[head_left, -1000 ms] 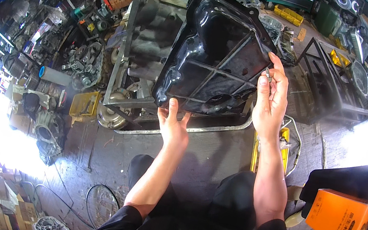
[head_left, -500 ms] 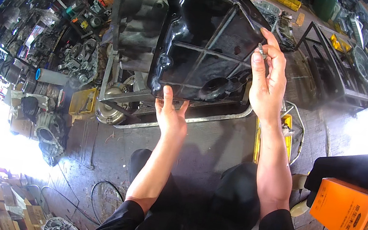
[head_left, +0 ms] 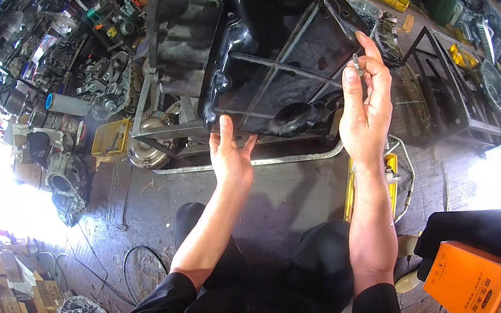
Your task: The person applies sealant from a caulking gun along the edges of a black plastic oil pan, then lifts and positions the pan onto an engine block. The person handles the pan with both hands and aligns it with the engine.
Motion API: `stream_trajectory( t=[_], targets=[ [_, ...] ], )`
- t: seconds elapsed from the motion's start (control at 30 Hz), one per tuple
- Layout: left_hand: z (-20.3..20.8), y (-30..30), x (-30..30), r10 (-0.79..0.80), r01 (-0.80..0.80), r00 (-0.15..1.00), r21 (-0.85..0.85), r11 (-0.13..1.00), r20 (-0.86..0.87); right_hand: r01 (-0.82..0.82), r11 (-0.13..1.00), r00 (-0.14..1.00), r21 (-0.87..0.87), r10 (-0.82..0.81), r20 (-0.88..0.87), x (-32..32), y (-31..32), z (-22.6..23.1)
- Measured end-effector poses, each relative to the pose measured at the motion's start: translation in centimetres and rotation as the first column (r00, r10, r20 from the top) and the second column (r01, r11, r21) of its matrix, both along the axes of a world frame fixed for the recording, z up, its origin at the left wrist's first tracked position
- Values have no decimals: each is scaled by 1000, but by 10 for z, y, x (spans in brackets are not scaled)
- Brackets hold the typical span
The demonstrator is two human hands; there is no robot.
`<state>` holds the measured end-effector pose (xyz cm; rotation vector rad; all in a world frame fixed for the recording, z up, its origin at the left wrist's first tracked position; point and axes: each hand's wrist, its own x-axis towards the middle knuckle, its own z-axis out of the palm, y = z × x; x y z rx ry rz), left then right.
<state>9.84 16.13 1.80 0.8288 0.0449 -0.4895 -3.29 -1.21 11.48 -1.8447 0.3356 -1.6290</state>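
A black stamped-metal oil pan (head_left: 261, 86) with crossing ribs is tilted up in front of me, against a grey gearbox casing (head_left: 184, 35) on a metal stand (head_left: 182, 134). My left hand (head_left: 233, 162) grips the pan's lower edge, thumb on its outer face and fingers underneath. At the pan's right edge is my right hand (head_left: 367, 103). Its thumb and index finger pinch a small metal bolt (head_left: 356, 62), while another fingertip rests near the pan's rim. The side of the pan facing the casing is hidden.
A yellow crate (head_left: 390, 185) stands on the floor beyond my right forearm. An orange box (head_left: 469, 286) sits to the right, below a black metal frame stand (head_left: 464, 92). Gearbox parts (head_left: 66, 183) and a yellow bin (head_left: 112, 138) lie left; a black hose (head_left: 147, 251) curls on the floor.
The oil pan and the casing appear slightly further left in the picture. Both hands keep almost the same places and grips.
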Motion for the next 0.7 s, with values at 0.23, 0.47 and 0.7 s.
stream_trajectory(
  t=[0.23,0.47,0.7],
  targets=[
    [4,9,-10,7,-7,1000,21,1000,-22,-10,1000,1000,-7,10,20,-11,15,10],
    [9,9,-9,19,-19,1000,2,1000,21,-31,998,999,-57,31,8,-11,10,16],
    [5,4,-1,23,-23,999,1,1000,24,-147,988,986,42,143,82,-5,3,8]
  ],
)
